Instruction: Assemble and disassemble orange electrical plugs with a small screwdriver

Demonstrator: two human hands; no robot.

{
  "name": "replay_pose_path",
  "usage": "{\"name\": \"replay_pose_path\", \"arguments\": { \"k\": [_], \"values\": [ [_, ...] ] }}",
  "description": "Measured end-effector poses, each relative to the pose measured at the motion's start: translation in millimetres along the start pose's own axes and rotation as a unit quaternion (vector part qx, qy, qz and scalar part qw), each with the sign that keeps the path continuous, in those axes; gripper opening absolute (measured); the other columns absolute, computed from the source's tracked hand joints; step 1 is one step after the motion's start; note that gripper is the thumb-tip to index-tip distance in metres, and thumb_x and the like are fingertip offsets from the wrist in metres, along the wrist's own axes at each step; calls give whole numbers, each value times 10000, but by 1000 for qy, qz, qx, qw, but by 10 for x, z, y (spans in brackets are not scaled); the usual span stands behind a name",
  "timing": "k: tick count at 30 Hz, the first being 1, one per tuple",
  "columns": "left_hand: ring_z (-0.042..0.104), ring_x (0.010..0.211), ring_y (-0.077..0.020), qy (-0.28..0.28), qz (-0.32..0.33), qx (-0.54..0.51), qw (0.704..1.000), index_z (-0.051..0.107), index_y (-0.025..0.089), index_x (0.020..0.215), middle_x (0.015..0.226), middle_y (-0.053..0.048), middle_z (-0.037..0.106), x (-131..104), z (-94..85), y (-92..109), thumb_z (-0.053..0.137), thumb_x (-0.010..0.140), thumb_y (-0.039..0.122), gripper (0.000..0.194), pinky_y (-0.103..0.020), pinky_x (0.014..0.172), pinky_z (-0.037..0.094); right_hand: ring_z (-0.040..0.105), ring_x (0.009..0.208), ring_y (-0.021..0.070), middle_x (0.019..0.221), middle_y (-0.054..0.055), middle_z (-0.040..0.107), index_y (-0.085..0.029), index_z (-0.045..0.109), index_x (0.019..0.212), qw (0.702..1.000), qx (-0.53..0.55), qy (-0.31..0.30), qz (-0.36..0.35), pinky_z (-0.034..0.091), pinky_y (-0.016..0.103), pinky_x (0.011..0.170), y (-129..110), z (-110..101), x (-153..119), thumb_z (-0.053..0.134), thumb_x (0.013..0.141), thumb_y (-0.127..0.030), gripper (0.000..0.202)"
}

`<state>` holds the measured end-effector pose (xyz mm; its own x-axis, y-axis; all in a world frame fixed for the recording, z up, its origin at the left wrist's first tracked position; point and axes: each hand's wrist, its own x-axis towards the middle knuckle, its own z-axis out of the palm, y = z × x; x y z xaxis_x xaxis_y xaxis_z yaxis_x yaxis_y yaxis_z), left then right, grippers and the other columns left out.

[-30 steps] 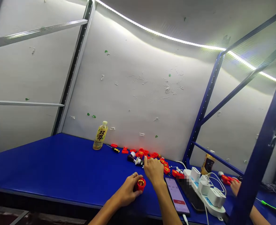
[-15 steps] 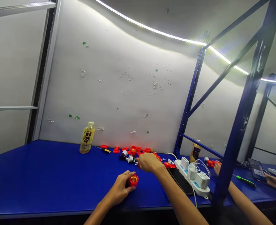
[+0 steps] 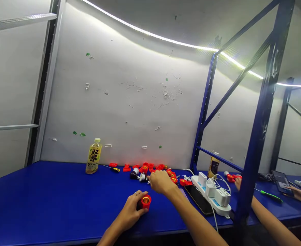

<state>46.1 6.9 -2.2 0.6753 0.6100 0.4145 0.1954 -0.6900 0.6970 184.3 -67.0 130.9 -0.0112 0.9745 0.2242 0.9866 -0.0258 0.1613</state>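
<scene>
Workbench, near to far. The left hand (image 3: 133, 210) is partly closed, thumb and fingers gripping a red lamp socket (image 3: 145, 201) from its left side; the socket's open end, lined with brass-coloured metal, faces the camera, above the blue worktop (image 3: 63, 201). The right hand (image 3: 161, 181) lies farther forward and to the right, fingers curled in, apart from the socket; its fingertips are near a white-topped lamp holder (image 3: 142, 177), and whether they hold anything cannot be told. To the right, a black phone (image 3: 199, 201) lies beside a white power strip (image 3: 223, 209) bearing plugged-in chargers (image 3: 220, 196) and a looping white cable (image 3: 215, 218). Behind the right hand, red plastic parts (image 3: 145, 167) are scattered along the wall's foot; left of them lie a yellow-and-black screwdriver (image 3: 115, 169) and, upright, a bottle of yellow drink (image 3: 93, 158). At right, beyond a blue metal post (image 3: 258, 130), a co-worker's hand (image 3: 238, 183) touches red parts, near a green-handled screwdriver (image 3: 270, 195). The pale wall (image 3: 130, 102) closes the rear beneath a light strip (image 3: 150, 33).
</scene>
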Motion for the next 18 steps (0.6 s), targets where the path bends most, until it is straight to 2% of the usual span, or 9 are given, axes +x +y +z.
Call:
{"name": "replay_pose_path", "arguments": {
  "k": [3,6,9,13,15,18],
  "values": [
    [595,982,-216,-3,-2,-2,1000,648,216,1233,1055,-43,648,-4,-7,15,709,731,216,506,-344,925,445,699,979,303,1043,183,725,-101,542,1225,1000,8,-5,-23,509,354,765,65,12,-44,532,827,-146,401],
    [599,974,-218,7,-5,-2,1000,652,214,1225,1042,-44,654,-8,-13,30,703,722,209,506,-342,917,452,700,967,294,1036,171,724,-104,448,1306,999,20,-13,-41,500,340,746,116,10,-94,525,809,-125,503],
    [599,994,-227,13,-10,3,1000,665,224,1200,1061,-46,664,-13,-13,30,708,709,208,493,-350,933,451,706,934,287,1030,173,720,-118,445,1288,998,35,-11,-44,494,332,723,98,36,-118,484,849,-146,441],
    [597,1016,-243,17,-11,14,1000,671,243,1198,1081,-52,668,-22,5,-21,722,707,256,494,-368,949,454,717,873,299,955,191,724,-97,499,1213,998,10,54,8,499,359,726,33,112,-91,355,947,-191,317],
    [589,1046,-265,27,-15,20,999,677,250,1195,1088,-63,669,-24,16,-58,732,706,308,496,-384,953,458,717,880,308,949,182,729,-89,469,1261,998,10,54,12,502,361,723,29,127,-72,404,903,-143,368],
    [583,1072,-285,37,-18,25,999,687,259,1187,1090,-73,670,-21,25,-94,739,703,377,501,-397,958,460,707,926,314,984,168,730,-96,368,1366,999,23,24,-16,503,360,736,64,99,-66,502,796,-83,585]
  ]
}}
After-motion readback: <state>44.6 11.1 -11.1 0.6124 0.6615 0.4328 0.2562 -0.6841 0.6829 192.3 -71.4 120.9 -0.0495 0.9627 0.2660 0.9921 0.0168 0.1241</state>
